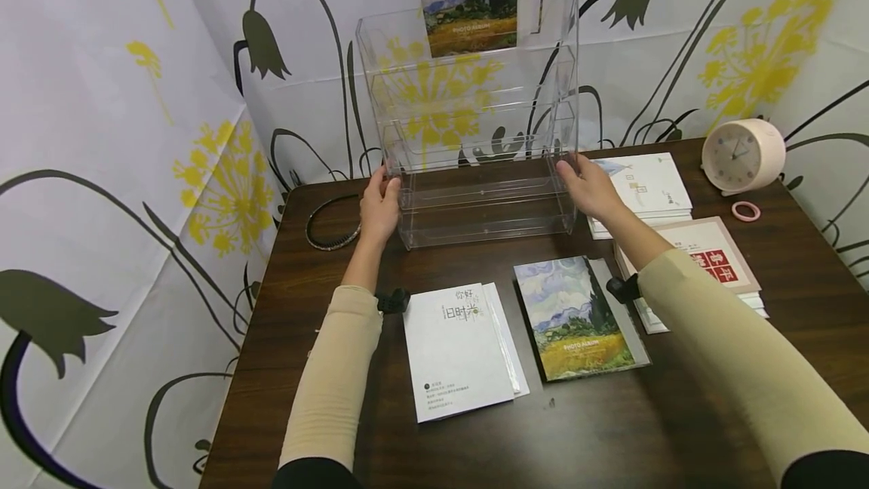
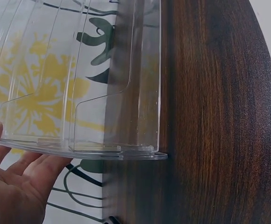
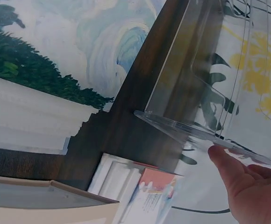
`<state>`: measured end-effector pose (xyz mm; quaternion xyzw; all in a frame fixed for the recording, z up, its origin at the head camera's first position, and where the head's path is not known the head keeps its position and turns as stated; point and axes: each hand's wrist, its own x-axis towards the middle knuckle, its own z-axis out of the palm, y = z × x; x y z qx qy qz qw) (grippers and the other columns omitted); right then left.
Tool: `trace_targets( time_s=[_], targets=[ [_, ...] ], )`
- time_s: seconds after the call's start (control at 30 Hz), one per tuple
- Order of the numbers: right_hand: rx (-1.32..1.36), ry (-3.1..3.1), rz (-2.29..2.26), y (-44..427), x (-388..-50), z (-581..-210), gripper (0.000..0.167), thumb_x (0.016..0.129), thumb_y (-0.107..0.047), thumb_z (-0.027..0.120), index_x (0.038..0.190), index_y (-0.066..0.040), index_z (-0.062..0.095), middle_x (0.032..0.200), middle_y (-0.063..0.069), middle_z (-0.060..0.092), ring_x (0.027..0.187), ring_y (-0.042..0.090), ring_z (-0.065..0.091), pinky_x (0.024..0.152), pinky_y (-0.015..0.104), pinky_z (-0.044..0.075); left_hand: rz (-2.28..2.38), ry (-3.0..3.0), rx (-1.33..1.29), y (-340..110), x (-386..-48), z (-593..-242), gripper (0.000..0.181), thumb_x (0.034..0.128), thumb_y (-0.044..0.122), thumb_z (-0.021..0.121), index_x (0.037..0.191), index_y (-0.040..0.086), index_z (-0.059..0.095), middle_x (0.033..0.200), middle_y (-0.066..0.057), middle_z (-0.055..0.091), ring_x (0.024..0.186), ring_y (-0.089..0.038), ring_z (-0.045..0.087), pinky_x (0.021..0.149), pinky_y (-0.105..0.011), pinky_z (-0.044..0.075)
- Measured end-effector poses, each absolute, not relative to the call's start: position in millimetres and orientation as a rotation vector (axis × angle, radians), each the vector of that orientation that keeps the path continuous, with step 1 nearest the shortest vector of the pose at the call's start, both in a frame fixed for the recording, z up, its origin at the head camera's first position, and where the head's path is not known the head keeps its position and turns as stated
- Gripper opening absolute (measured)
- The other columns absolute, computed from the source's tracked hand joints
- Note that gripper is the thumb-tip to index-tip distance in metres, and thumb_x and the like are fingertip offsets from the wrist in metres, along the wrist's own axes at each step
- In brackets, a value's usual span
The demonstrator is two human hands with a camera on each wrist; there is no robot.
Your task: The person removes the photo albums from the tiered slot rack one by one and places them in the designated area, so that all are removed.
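A clear acrylic tiered rack (image 1: 483, 191) stands upright at the back of the table. My left hand (image 1: 380, 208) grips its left side low down, thumb in front and fingers behind. In the left wrist view, that hand (image 2: 21, 179) is against the transparent side panel. My right hand (image 1: 589, 186) holds the opposite side at about the same height. The right wrist view shows its thumb and fingers (image 3: 252, 179) at the panel edge. A photo album (image 1: 471, 2) with a landscape cover sits in the rack's top tier.
On the table are white booklets (image 1: 462, 361), a second photo album (image 1: 573, 323), a white stack (image 1: 648, 179) and a red-labelled stack (image 1: 713, 247). A pink clock (image 1: 743, 157) and pink ring (image 1: 746, 211) lie right; a dark headband-like loop (image 1: 329, 246) is left. Patterned cloth (image 1: 326, 59) hangs behind.
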<state>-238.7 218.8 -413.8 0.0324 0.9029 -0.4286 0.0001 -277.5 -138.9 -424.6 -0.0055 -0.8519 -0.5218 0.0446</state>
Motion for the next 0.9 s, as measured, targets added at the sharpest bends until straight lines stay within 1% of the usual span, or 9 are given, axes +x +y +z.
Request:
trace_targets(
  time_s=[0.17, 0.3, 0.4, 0.47, 0.57, 0.67, 0.77, 0.83, 0.9],
  targets=[
    [0.108, 2.806, -1.320, 220.5, -241.1, -414.5, 0.059, 0.107, -0.040, 0.033, 0.139, 0.008, 0.043, 0.140, 0.034, 0.044, 0.132, 0.049, 0.038, 0.108, 0.057, 0.030, -1.602, -2.608, -0.008, -138.4, -277.5, -425.1, 0.051, 0.1051, 0.033, 0.046, 0.153, 0.018, 0.036, 0.134, -0.012, 0.058, 0.106, -0.029, 0.058, 0.090, -0.046, 0.045],
    [0.096, 2.791, -1.293, 221.8, -241.4, -412.2, 0.060, 0.107, -0.040, 0.032, 0.142, 0.009, 0.040, 0.141, 0.035, 0.042, 0.133, 0.050, 0.037, 0.109, 0.057, 0.029, -1.635, -2.603, 0.001, -138.0, -278.5, -425.1, 0.051, 0.1052, 0.034, 0.046, 0.153, 0.018, 0.036, 0.133, -0.011, 0.059, 0.100, -0.029, 0.058, 0.084, -0.041, 0.045],
    [0.101, 2.757, -1.293, 221.7, -241.3, -409.9, 0.063, 0.107, -0.041, 0.031, 0.144, 0.010, 0.038, 0.142, 0.036, 0.041, 0.133, 0.051, 0.036, 0.109, 0.057, 0.029, -1.671, -2.590, 0.012, -137.8, -278.1, -424.7, 0.050, 0.1051, 0.033, 0.046, 0.152, 0.018, 0.037, 0.134, -0.012, 0.058, 0.096, -0.032, 0.058, 0.078, -0.038, 0.045],
    [0.119, 2.722, -1.310, 221.2, -241.3, -408.2, 0.064, 0.107, -0.042, 0.031, 0.144, 0.010, 0.037, 0.141, 0.036, 0.041, 0.132, 0.050, 0.038, 0.108, 0.057, 0.029, -1.701, -2.578, 0.019, -137.7, -277.9, -424.1, 0.050, 0.1050, 0.033, 0.046, 0.152, 0.019, 0.038, 0.135, -0.013, 0.058, 0.098, -0.034, 0.059, 0.077, -0.039, 0.046],
    [0.141, 2.681, -1.339, 220.7, -240.9, -406.6, 0.066, 0.107, -0.042, 0.031, 0.145, 0.011, 0.035, 0.142, 0.036, 0.040, 0.130, 0.050, 0.040, 0.107, 0.057, 0.031, -1.726, -2.579, 0.038, -137.7, -278.2, -424.0, 0.050, 0.1048, 0.034, 0.046, 0.152, 0.020, 0.037, 0.137, -0.012, 0.056, 0.108, -0.031, 0.058, 0.082, -0.040, 0.046],
    [0.151, 2.662, -1.359, 220.5, -240.8, -406.8, 0.066, 0.107, -0.042, 0.031, 0.143, 0.013, 0.036, 0.140, 0.036, 0.042, 0.127, 0.050, 0.043, 0.105, 0.057, 0.034, -1.727, -2.591, 0.052, -137.7, -278.2, -424.3, 0.051, 0.1047, 0.036, 0.046, 0.153, 0.021, 0.036, 0.138, -0.010, 0.055, 0.113, -0.029, 0.056, 0.088, -0.042, 0.046],
    [0.154, 2.648, -1.383, 220.3, -240.3, -407.2, 0.067, 0.107, -0.043, 0.030, 0.141, 0.014, 0.038, 0.137, 0.036, 0.044, 0.122, 0.050, 0.047, 0.103, 0.056, 0.038, -1.708, -2.600, 0.056, -137.7, -277.6, -424.1, 0.052, 0.1046, 0.036, 0.046, 0.153, 0.021, 0.035, 0.139, -0.009, 0.056, 0.111, -0.030, 0.057, 0.090, -0.045, 0.045],
    [0.160, 2.638, -1.398, 220.2, -240.1, -407.6, 0.067, 0.107, -0.044, 0.030, 0.139, 0.013, 0.040, 0.135, 0.036, 0.046, 0.118, 0.049, 0.050, 0.100, 0.055, 0.041, -1.689, -2.610, 0.054, -138.0, -277.5, -423.3, 0.053, 0.1046, 0.036, 0.046, 0.154, 0.020, 0.035, 0.139, -0.009, 0.056, 0.111, -0.029, 0.057, 0.091, -0.044, 0.045],
    [0.169, 2.630, -1.409, 220.2, -239.5, -408.0, 0.067, 0.106, -0.045, 0.030, 0.137, 0.013, 0.042, 0.132, 0.035, 0.048, 0.113, 0.049, 0.051, 0.096, 0.054, 0.044, -1.698, -2.605, 0.041, -138.4, -277.5, -422.0, 0.053, 0.1047, 0.035, 0.047, 0.153, 0.018, 0.035, 0.138, -0.011, 0.056, 0.109, -0.030, 0.056, 0.088, -0.043, 0.046]
  ],
)
